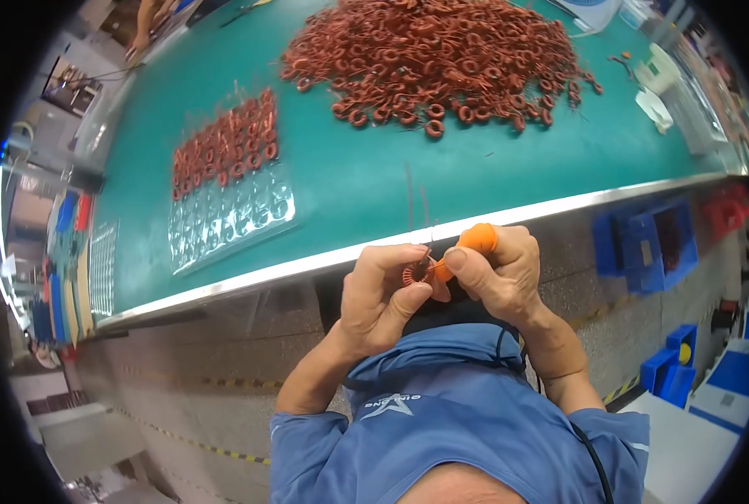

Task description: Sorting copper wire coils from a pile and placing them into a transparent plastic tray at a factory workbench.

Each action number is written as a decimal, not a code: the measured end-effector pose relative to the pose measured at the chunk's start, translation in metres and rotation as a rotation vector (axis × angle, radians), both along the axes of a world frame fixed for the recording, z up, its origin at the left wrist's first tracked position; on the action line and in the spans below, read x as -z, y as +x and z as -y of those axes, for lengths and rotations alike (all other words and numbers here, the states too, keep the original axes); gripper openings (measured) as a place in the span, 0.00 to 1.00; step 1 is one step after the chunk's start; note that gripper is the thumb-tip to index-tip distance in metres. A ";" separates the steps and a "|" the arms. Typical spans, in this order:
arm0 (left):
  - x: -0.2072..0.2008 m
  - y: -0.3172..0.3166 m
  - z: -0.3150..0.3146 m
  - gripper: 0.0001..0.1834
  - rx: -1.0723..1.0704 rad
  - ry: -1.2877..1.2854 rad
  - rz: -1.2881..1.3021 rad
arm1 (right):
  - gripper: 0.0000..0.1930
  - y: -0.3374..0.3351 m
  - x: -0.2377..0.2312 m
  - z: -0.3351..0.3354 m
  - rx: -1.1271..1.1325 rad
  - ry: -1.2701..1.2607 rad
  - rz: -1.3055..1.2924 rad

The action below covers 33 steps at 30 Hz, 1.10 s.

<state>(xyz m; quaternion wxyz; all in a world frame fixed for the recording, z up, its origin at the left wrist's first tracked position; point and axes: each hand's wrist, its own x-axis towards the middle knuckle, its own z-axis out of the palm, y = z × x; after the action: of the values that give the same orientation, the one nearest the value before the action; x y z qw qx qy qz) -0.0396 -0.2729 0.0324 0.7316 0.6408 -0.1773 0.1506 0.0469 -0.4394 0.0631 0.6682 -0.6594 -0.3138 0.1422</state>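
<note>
Just in front of the table edge, my left hand [373, 296] grips a small ring-shaped coil [417, 274] wound with copper-red wire. Its thumb and fingers close around the ring's left side, and thin wire leads stand up from the coil over the edge. On the other side, my right hand [502, 277] is closed in a pinch right beside the coil. Orange finger covers [480, 238] sit on some of its fingers. What lies between its thumb and fingertip is too small to make out, though a thin strand seems to run from there to the ring.
A large heap of similar coils [442, 59] lies on the green tabletop [341, 181]. A clear plastic tray [236, 217] at left holds rows of coils in its far part. White pieces [656, 109] lie at far right. Blue bins [656, 244] stand beyond the table's right front.
</note>
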 end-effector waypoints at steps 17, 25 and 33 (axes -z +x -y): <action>0.013 -0.013 0.024 0.11 0.077 -0.321 -0.250 | 0.07 -0.007 0.024 -0.012 -0.158 0.354 -0.447; 0.009 -0.021 0.009 0.09 -0.020 -0.251 -0.225 | 0.12 -0.008 0.032 -0.020 -0.229 0.292 -0.396; 0.000 -0.027 -0.029 0.07 -0.495 -0.045 -0.178 | 0.13 0.003 0.064 0.051 0.255 0.084 -0.203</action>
<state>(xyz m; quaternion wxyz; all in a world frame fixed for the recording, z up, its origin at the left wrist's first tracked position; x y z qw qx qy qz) -0.0668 -0.2436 0.0324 0.6993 0.6589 0.0533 0.2719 0.0503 -0.4899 -0.0007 0.7359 -0.6478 -0.1641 0.1087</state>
